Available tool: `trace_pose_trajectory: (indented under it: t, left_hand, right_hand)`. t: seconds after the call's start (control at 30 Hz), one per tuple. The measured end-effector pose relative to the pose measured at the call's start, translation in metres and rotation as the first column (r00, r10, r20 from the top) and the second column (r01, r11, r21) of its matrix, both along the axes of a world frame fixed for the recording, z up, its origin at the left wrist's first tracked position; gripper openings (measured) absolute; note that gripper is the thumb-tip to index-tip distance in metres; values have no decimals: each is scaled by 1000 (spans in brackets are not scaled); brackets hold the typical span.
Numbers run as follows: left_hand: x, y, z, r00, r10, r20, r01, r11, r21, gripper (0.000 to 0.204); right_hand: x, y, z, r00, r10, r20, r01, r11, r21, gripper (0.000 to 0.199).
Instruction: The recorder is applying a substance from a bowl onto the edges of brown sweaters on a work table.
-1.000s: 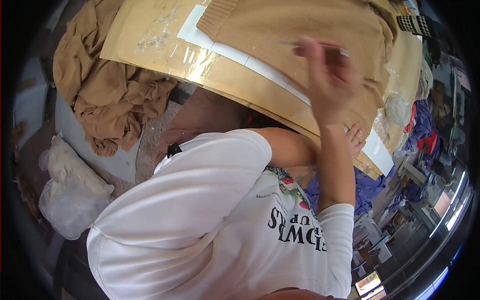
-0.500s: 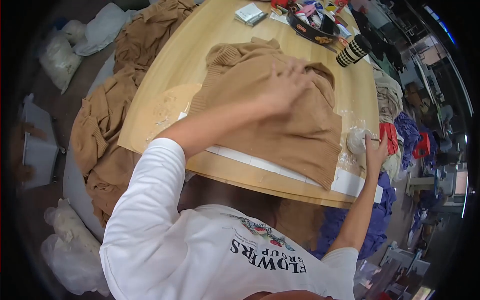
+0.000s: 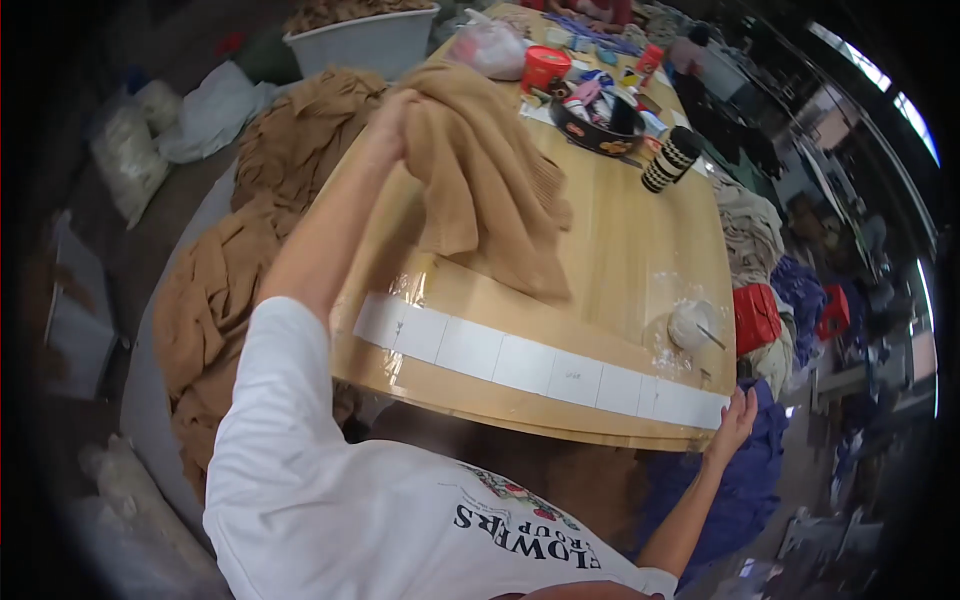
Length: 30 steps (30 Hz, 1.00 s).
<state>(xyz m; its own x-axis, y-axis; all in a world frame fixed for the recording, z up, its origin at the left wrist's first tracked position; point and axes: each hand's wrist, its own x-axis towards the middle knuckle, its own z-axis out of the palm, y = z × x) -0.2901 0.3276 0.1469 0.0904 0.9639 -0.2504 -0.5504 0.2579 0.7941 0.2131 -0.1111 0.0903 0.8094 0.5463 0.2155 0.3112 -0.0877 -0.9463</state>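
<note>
A tan knitted sweater (image 3: 490, 180) hangs in folds above the far left part of the wooden table, its lower part over the tabletop. My left hand (image 3: 395, 125) is closed on the sweater's upper left side, arm stretched out far. My right hand (image 3: 736, 425) is at the table's near right corner, fingers apart and empty, by the end of a white paper strip (image 3: 525, 365). This strip runs along the front edge under clear tape and has lines across it. Close to my right hand stands a small white bowl (image 3: 690, 325) with a thin stick in it.
On the table (image 3: 630, 240) stand a patterned cup (image 3: 672, 160), a dark tray (image 3: 597, 138) of small items and a red tub (image 3: 545, 68). Tan garments (image 3: 215, 290) heap along the left side. Purple cloth (image 3: 740, 490) and a red package (image 3: 757, 318) lie at the right.
The sweater lay spread over the near tabletop under my left hand; it is now lifted to the far left. My right hand has moved from beside the bowl down to the table corner.
</note>
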Motion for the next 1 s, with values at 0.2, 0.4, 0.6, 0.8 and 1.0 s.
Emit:
trace_pose_trajectory:
  t: [0.2, 0.4, 0.6, 0.8, 1.0]
  left_hand:
    - [-164, -6, 44, 799, 474, -369, -434, 880, 191, 84]
    - [-83, -139, 89, 802, 343, -489, 3, 816, 577, 52]
    - [-46, -310, 166, 967, 31, -253, 255, -130, 958, 78]
    - [-65, -312, 157, 929, -117, -350, 350, -20, 936, 42]
    - [7, -271, 127, 749, -588, -305, 316, -88, 945, 31]
  right_hand:
    - [-19, -15, -6, 999, -28, -38, 33, 991, 131, 44]
    - [-59, -20, -3, 998, 22, -63, -16, 994, 104, 42]
    - [-73, -87, -48, 997, -68, -46, 67, 998, -14, 44]
    - [-99, -184, -56, 948, -316, -49, 310, 946, -97, 44]
    - [-172, -237, 13, 845, -527, 93, 534, 841, -82, 44]
